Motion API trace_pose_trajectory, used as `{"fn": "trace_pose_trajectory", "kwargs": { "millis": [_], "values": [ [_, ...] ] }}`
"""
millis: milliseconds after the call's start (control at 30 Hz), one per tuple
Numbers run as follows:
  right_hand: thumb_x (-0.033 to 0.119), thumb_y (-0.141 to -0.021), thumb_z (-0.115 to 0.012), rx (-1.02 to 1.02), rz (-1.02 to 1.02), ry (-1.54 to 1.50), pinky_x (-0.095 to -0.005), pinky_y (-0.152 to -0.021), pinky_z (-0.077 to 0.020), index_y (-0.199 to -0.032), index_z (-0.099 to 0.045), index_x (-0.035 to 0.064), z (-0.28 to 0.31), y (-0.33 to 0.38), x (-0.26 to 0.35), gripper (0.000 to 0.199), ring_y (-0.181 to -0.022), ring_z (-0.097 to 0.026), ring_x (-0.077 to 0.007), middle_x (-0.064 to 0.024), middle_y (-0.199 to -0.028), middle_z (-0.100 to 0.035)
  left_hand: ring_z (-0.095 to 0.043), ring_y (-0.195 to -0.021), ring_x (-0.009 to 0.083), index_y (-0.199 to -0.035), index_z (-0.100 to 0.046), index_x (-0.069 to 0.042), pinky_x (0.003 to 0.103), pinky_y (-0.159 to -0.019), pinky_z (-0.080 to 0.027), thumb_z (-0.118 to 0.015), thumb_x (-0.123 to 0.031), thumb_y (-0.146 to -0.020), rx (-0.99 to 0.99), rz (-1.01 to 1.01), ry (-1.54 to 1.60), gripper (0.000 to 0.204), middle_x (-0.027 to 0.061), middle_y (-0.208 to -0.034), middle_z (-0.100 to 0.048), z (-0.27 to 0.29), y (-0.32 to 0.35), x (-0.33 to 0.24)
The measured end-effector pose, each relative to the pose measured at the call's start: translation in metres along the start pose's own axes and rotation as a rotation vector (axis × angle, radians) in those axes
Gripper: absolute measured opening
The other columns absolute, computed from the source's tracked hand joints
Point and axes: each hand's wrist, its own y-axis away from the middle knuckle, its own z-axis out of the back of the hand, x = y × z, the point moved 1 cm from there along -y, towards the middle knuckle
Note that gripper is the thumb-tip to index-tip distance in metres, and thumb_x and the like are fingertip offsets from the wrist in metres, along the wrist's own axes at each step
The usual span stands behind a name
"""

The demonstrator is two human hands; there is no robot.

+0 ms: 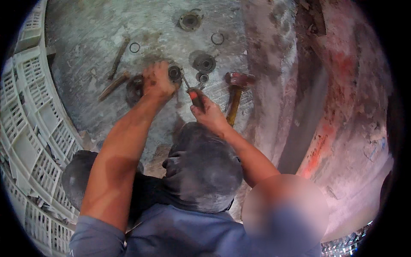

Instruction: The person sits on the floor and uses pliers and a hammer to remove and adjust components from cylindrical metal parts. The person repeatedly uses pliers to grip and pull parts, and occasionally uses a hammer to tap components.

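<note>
My left hand [156, 82] is closed round a dark metal part whose round, bored end [174, 73] faces up beside the thumb. The rest of that part is hidden under the hand. In my right hand [212, 115] is a screwdriver [196, 98] with an orange and dark handle. Its thin shaft points up and left, and the tip lies at the right edge of the bored end; whether it touches cannot be made out. Left of my left hand, partly covered by it, lies a dark round metal piece [134, 91].
A hammer [233, 105] lies right of my right hand. Farther off are a flanged disc [189, 20], a stepped disc [204, 63], a small collar [204, 78] and thin rings [217, 38]. Two bars [118, 58] lie at left. White slatted crates [36, 94] line the left side.
</note>
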Motion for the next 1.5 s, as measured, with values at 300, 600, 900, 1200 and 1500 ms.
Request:
{"fn": "trace_pose_trajectory", "kwargs": {
  "millis": [300,600,900,1200,1500],
  "values": [
    [0.018,-0.09,-0.061,-0.053,0.021,0.197,-0.0405,-0.1,-0.0462,-0.141,-0.044,-0.0005,0.002,0.002,0.017,0.057,-0.119,-0.058,-0.0397,-0.0269,-0.127,-0.059,-0.053,-0.111,0.0421,-0.12,-0.056,-0.002,0.05,-0.098,-0.042,-0.079,-0.037,-0.069,0.007,0.014,0.034,0.066,0.0224,-0.117,-0.06,0.009,0.003,-0.007],
    [0.017,-0.088,-0.061,-0.032,0.014,0.183,-0.0446,-0.099,-0.0466,-0.138,-0.047,-0.0008,0.002,-0.002,0.017,0.055,-0.119,-0.056,-0.0434,-0.0287,-0.128,-0.057,-0.049,-0.119,0.0358,-0.118,-0.052,-0.006,0.047,-0.103,-0.037,-0.078,-0.032,-0.073,0.173,0.081,0.021,0.058,0.0152,-0.122,-0.057,0.013,-0.001,-0.011],
    [0.017,-0.089,-0.062,-0.021,0.064,0.055,-0.0394,-0.09,-0.0514,-0.14,-0.051,0.0045,0.019,-0.014,-0.007,0.054,-0.103,-0.067,-0.0376,-0.0237,-0.111,-0.068,-0.051,-0.115,0.0386,-0.111,-0.054,-0.006,0.048,-0.1,-0.042,-0.081,-0.029,-0.071,0.085,-0.03,0.022,0.053,0.016,-0.116,-0.059,0.011,-0.002,-0.004],
    [0.018,-0.087,-0.064,0.093,0.135,0.22,-0.039,-0.085,-0.0521,-0.136,-0.056,0.0107,0.046,-0.026,-0.003,0.051,-0.097,-0.067,-0.0366,-0.0232,-0.108,-0.068,-0.05,-0.118,0.0369,-0.115,-0.054,-0.007,0.047,-0.102,-0.043,-0.083,-0.027,-0.069,0.117,-0.039,0.021,0.059,0.014,-0.118,-0.059,0.009,-0.004,0.001],
    [0.027,-0.093,-0.06,-0.014,0.112,0.541,-0.0489,-0.082,-0.0527,-0.135,-0.056,0.015,0.03,-0.011,0.01,0.045,-0.095,-0.065,-0.0411,-0.0219,-0.104,-0.067,-0.042,-0.131,0.0362,-0.133,-0.047,-0.01,0.044,-0.111,-0.037,-0.081,-0.033,-0.074,0.282,0.072,-0.053,0.071,0.0136,-0.136,-0.05,0.023,-0.011,0.0]
  ]
}}
